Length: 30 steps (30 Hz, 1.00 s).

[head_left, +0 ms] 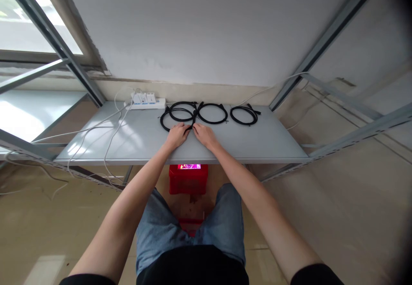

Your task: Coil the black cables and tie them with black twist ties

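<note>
While two bare hands meet at its near right edge, a round coil of thick black cable (pixel 162 122) lies flat at the far left of centre on a smooth grey metal shelf (pixel 260 143). The left hand (pixel 178 134) rests on the near side of this coil with its fingers bent over the cable; the right hand (pixel 205 135) sits just to the right, fingers curled inward, its fingertips close to the left hand's. Both seem to touch the cable, but the hands themselves hide the contact, so whether either grips firmly I cannot tell.

The step in hand appears to be close finger work on this one coil, perhaps at a tie or loose end. Such a position calls for one hand to steady the ring while the other works its near right edge, with care not to drag the neighbour it overlaps.

That neighbour, a second black cable ring (pixel 182 102), lies immediately to the far side. To the right comes a third black cable ring (pixel 212 122), near the first two, and farther right, apart, a smaller fourth black ring (pixel 243 123) with an end jutting out.

At the far left stands a long white plastic power strip (pixel 157 104) with white block adapters, from which thin white cords (pixel 112 135) trail to the near left. Below the shelf's near edge, between the person's knees, is a red plastic box-like object (pixel 188 181) topped by a bright magenta patch.
</note>
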{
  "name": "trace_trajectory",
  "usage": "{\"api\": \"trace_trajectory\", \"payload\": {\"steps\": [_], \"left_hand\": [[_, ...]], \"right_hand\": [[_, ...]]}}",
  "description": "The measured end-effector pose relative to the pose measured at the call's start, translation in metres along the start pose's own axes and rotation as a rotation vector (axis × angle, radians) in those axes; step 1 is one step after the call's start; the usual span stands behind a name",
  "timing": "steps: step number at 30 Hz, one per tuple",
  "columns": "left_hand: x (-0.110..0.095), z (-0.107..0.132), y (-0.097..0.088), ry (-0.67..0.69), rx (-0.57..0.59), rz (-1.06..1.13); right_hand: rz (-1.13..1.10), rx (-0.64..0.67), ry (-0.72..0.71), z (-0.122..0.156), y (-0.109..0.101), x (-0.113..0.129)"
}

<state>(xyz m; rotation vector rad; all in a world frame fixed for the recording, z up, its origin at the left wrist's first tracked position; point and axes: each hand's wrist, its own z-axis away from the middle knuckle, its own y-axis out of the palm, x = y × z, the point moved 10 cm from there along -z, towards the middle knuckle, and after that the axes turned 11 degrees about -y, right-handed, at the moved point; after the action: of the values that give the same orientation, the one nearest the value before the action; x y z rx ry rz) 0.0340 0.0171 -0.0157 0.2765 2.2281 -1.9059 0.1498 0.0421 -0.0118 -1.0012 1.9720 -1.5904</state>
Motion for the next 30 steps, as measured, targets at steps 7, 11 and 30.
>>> {"api": "trace_trajectory", "payload": {"steps": [7, 11, 30], "left_hand": [[0.0002, -0.0002, 0.0017, 0.005, -0.01, -0.018], [-0.0013, 0.0009, 0.0012, 0.014, -0.012, -0.03], [-0.0011, 0.0004, 0.002, 0.033, -0.028, -0.022]], "right_hand": [[0.019, -0.015, -0.007, 0.0005, -0.0011, -0.0001], [0.032, -0.027, -0.021, 0.0007, -0.0015, 0.0004], [0.03, -0.023, -0.017, -0.0009, -0.001, 0.0014]]}}
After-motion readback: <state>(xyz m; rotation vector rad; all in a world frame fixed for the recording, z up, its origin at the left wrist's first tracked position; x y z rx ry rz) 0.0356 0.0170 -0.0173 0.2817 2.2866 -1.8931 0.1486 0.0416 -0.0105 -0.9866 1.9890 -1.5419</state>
